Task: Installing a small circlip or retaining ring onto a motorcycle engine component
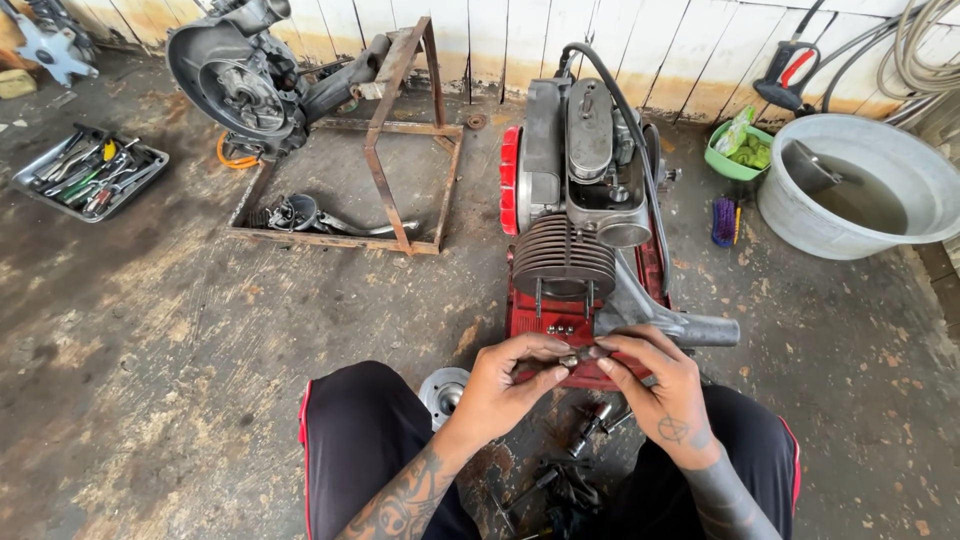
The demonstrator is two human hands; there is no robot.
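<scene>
My left hand [510, 385] and my right hand [655, 385] meet in front of me, fingertips pinching a small metal part [580, 355] between them. Just beyond them a grey engine [585, 190] with a finned cylinder [563, 255] rests on a red stand [520, 315]. A black hose [630, 120] arcs over the engine's top. My knees in dark trousers frame the bottom of the view. On the floor between my legs lie small bolts and dark fittings [590, 425].
A round metal disc [443, 392] lies by my left knee. A rusty metal frame [385, 140] with a second engine [245, 80] stands at back left, a tool tray [90, 172] farther left. A grey water basin [860, 190], green bowl [735, 150] and brush [724, 222] sit at right.
</scene>
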